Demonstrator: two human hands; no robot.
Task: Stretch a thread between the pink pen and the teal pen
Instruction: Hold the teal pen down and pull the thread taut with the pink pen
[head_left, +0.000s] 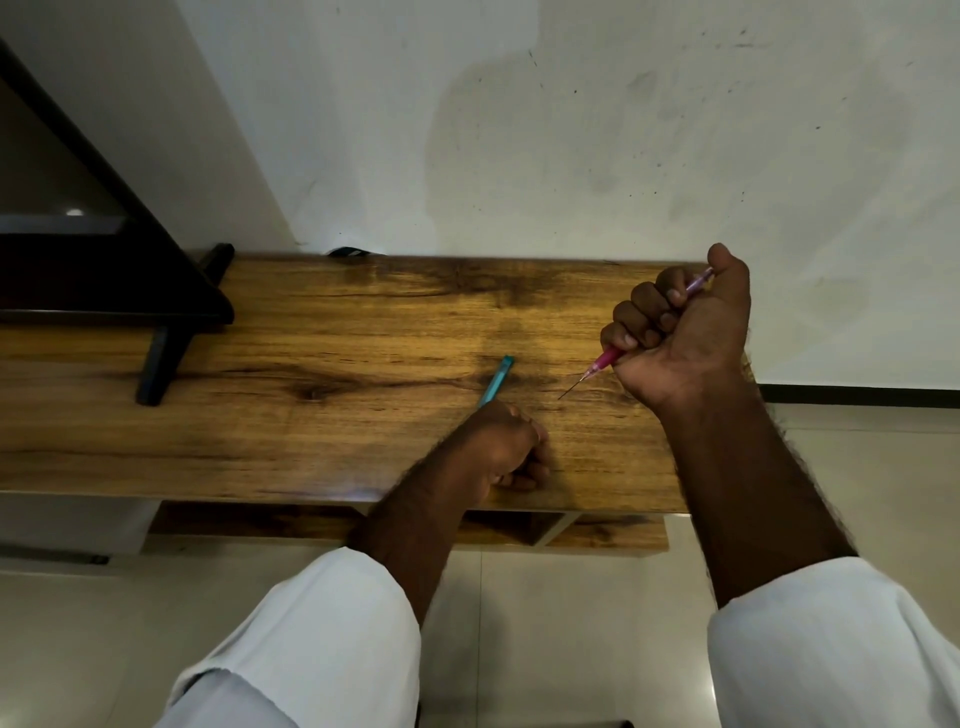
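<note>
White plaster wall (519, 130), scuffed and stained, fills the upper half of the view, and pale glossy floor tiles (519, 623) run beneath. Between them stretches the long wooden table (311, 415), brown with dark knots in the grain, a lower shelf (597, 532) showing under its near edge. At the left end stands a large black frame (104, 260) on splayed black feet, well apart from the hands. A small dark object (349, 252) sits at the back edge against the wall; what it is cannot be told.

Both forearms come up from white rolled sleeves (322, 623). The right hand (685, 332) is raised above the right end of the table, wrist bent back, its fingers (644, 312) curled into a fist round the pink pen (605, 358), which slants down and left with its fine tip pointing at the wood. The left hand (504, 447) rests low on the table near the front edge, fist closed on the teal pen (496, 382); the barrel sticks out away from the body, tilted slightly right. The two pens are near each other but not touching. A thread cannot be made out between them.
</note>
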